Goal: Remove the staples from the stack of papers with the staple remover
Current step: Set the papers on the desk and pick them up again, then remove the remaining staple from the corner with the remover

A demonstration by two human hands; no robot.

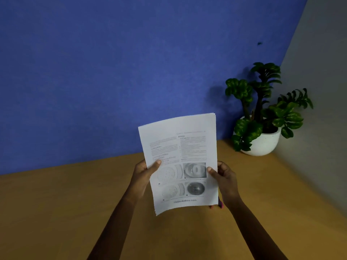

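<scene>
Stack of papers (180,162) held upright in air above desk (56,212), long axis near vertical, printed face toward camera. Left hand (144,175) pinches left edge, thumb on front. Right hand (223,177) pinches right edge, thumb on front; small pink object (220,204) peeks below it at stack's lower right corner, possibly staple remover, cannot tell. No staples visible. Potted plant (262,113) at desk's far right corner. Judgement: right hand nearer the tool.

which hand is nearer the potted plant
Right. The right hand grips the paper stack on the edge facing the potted plant; the left hand holds the far edge.
</scene>
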